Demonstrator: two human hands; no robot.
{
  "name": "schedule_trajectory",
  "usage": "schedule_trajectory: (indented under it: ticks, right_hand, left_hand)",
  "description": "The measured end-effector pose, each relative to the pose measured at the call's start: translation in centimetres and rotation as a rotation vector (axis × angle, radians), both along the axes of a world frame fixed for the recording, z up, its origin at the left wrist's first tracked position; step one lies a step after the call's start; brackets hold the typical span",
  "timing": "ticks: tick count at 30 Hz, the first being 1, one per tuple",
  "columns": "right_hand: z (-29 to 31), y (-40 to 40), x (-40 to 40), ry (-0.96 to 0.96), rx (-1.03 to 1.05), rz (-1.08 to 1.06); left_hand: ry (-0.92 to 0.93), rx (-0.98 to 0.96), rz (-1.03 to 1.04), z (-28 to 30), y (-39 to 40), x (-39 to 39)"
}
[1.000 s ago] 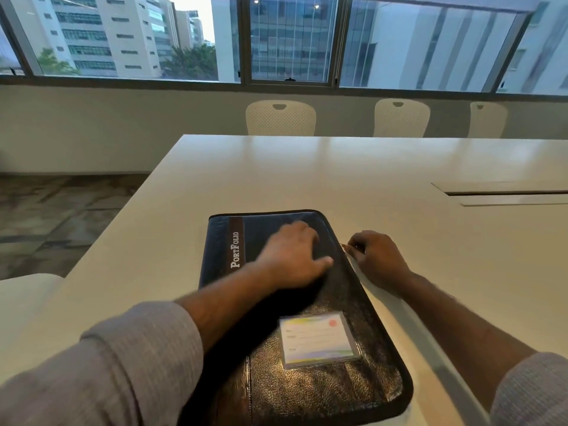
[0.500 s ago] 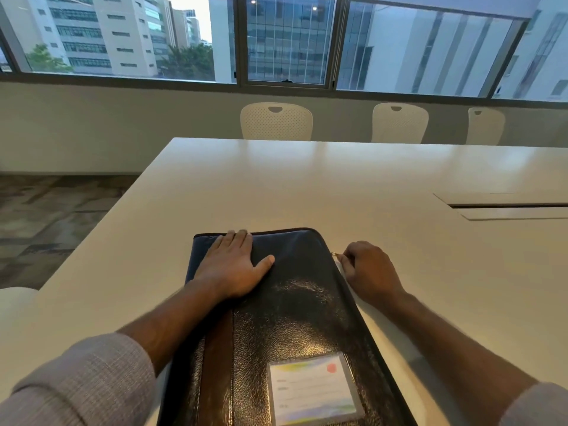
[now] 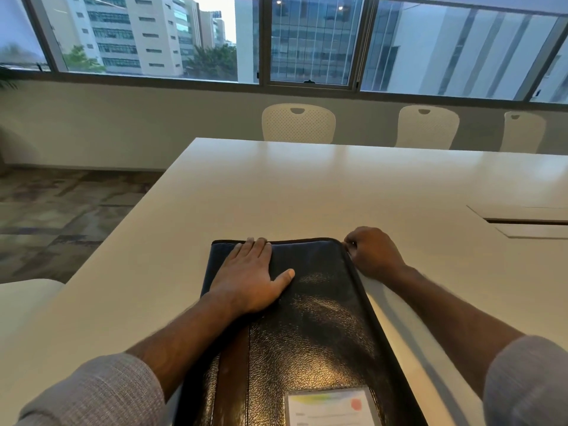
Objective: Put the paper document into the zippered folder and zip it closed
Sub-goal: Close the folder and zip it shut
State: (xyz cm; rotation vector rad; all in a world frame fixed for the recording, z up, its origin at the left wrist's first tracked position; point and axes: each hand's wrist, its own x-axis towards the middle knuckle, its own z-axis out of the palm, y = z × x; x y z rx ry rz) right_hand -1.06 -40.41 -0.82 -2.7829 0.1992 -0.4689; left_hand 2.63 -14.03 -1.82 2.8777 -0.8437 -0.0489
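Nearest the camera, a clear card pocket [image 3: 330, 407] with a pale label sat on the lower front of the folder [image 3: 319, 321], cut off by the bottom edge of the view. The folder, dark and glossy with a brown strip down its left part, lay flat on the white table [image 3: 276, 186], its long side running away from the person. Grey sleeves covered both forearms near the elbows. The left hand [image 3: 250, 275] lay flat on the folder's far left part, fingers straight and together, thumb spread to the right, pressing the cover down. The right hand [image 3: 370, 252] was curled at the folder's far right corner, fingertips pinched together at the zip edge; the zip pull itself was too small to make out. No paper showed outside the folder. Further right, a slot [image 3: 528, 222] was set into the tabletop. Beyond the table's far edge stood three white chairs [image 3: 298, 124], then a wall and windows [image 3: 307, 38] facing tall buildings.
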Motion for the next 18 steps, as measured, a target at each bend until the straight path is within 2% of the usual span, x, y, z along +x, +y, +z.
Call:
schedule_trajectory:
  ticks: [11, 18]
  right_hand:
    - [2.5, -1.4, 3.5, 0.191, -0.063, 0.262]
    - [1.5, -3.1, 2.0, 0.117, -0.059, 0.331]
  left_hand:
    - [0.016, 0.001, -0.010, 0.2, 0.2, -0.2]
    - [0.030, -0.025, 0.000, 0.4, 0.2, -0.4]
